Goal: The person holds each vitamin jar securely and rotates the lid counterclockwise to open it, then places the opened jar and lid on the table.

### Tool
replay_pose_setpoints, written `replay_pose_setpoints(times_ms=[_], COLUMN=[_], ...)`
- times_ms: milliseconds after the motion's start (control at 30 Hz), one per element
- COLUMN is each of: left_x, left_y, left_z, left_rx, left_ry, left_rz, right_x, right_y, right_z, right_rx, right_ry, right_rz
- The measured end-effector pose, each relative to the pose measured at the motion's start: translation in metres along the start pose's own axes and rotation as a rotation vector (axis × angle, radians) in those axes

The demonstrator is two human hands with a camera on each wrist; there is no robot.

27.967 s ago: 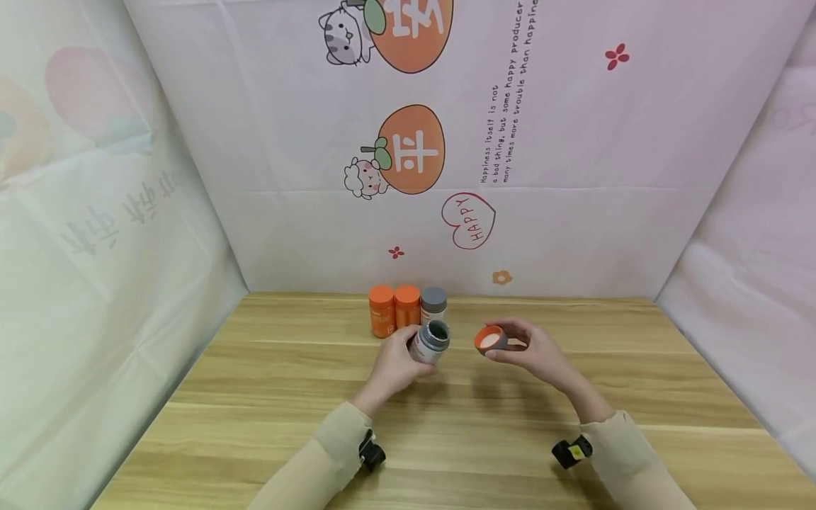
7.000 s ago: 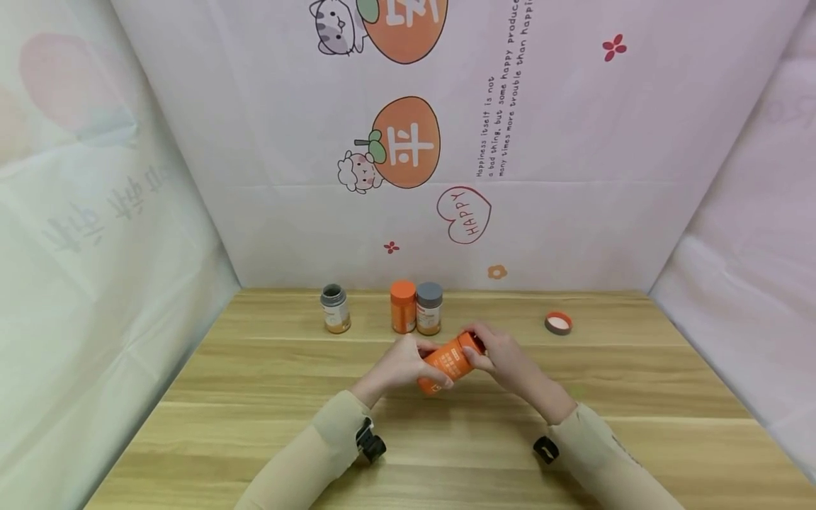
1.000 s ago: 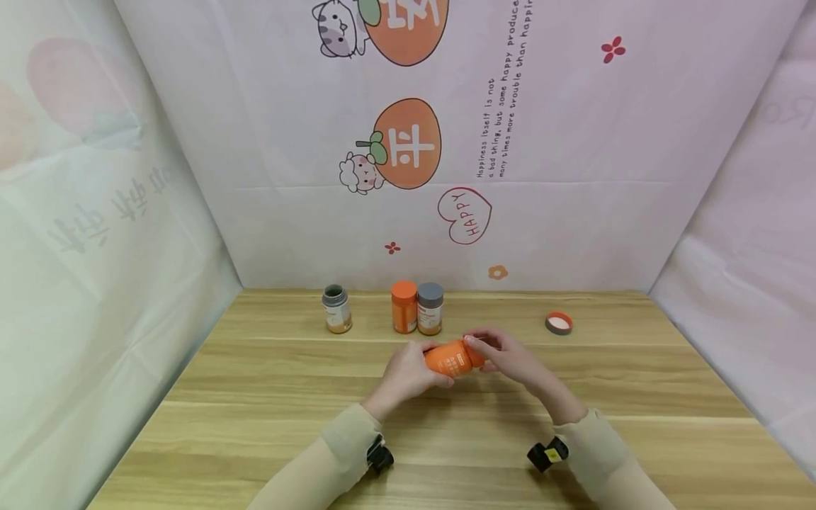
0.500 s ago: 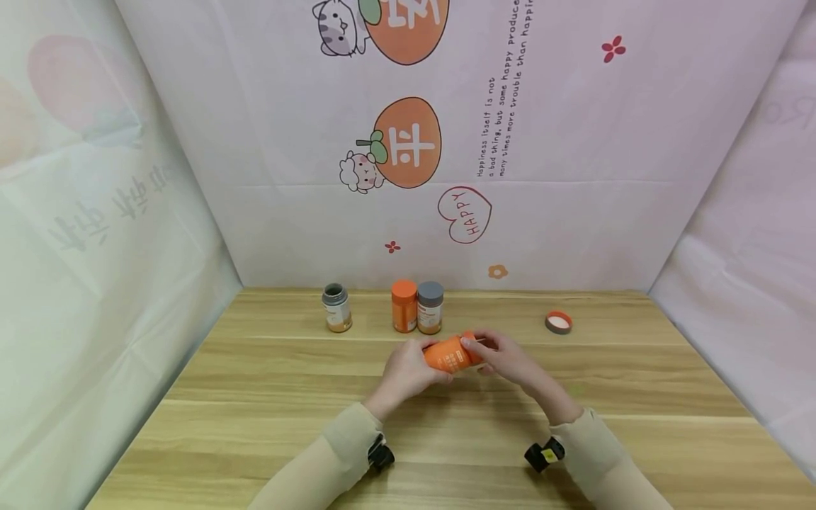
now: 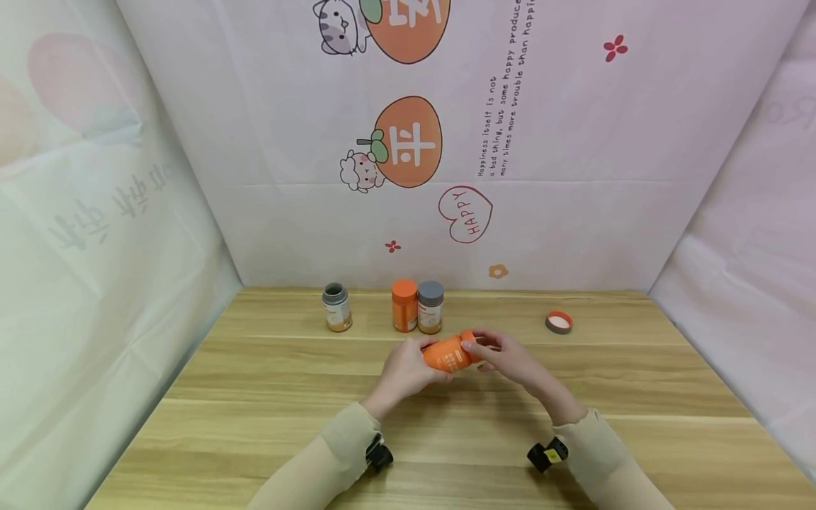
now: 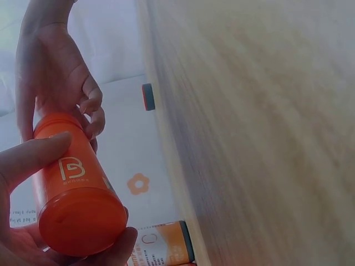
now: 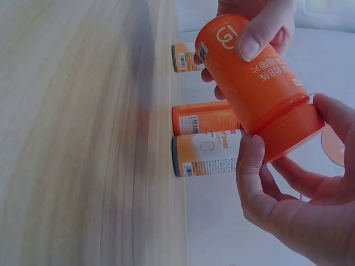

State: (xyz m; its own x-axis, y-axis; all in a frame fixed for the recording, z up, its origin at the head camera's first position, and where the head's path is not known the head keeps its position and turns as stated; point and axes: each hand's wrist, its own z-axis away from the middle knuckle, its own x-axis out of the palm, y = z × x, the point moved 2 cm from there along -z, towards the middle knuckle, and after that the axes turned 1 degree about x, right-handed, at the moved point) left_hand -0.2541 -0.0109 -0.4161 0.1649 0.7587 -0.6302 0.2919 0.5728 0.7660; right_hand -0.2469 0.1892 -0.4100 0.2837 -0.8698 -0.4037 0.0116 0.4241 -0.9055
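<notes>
Currently aloft over the tabletop (image 5: 446, 439), closer to the far edge than the near one, about midway from left edge to right: an orange vitamin B chewable-tablet bottle (image 5: 448, 356), going by the label. Tilted, cap end toward the right edge and a little raised. At that end, an orange cap (image 7: 293, 133), with a seam showing between cap and body; loosened or tight, cannot tell.

Around the body: left hand (image 5: 406, 368), grasping, with thumb across the printed side. At the cap: right hand (image 5: 513, 360), pinching from opposite sides.

Likely step: turning the cap, direction not readable. To do it well: brace the body firmly without crushing, spread contact evenly around the cap, turn square to the bottle's axis in short strokes to spare the threads. If loosening, raise the mouth before lifting off, against a spill (contents unseen).

Beyond, near the far edge, upright side by side: a second orange bottle (image 5: 404, 308), capped, and a grey-capped bottle (image 5: 431, 315) marked C. Best to work nearside of these, against a knock. Toward the far left corner: an uncapped grey-necked bottle (image 5: 337, 312), upright. Toward the far right corner: a loose grey cap (image 5: 559, 323), inside up. Behind the far edge: printed cloth (image 5: 561, 234).
</notes>
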Motion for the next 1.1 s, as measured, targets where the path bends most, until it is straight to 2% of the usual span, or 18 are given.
replay_pose_setpoints(times_ms=[533, 933, 1100], left_x=[-0.001, -0.002, -0.001], left_y=[-0.004, -0.004, -0.005], left_z=[0.000, 0.002, 0.001], left_rx=[0.041, 0.038, 0.048], left_ry=[-0.023, -0.040, -0.037], left_rz=[0.058, 0.083, 0.091], right_x=[-0.004, -0.009, -0.010], right_y=[0.001, 0.001, 0.001], right_z=[0.002, 0.003, 0.003], right_rx=[-0.110, -0.213, -0.282], right_ry=[-0.080, -0.133, -0.143], right_rz=[-0.050, 0.041, 0.032])
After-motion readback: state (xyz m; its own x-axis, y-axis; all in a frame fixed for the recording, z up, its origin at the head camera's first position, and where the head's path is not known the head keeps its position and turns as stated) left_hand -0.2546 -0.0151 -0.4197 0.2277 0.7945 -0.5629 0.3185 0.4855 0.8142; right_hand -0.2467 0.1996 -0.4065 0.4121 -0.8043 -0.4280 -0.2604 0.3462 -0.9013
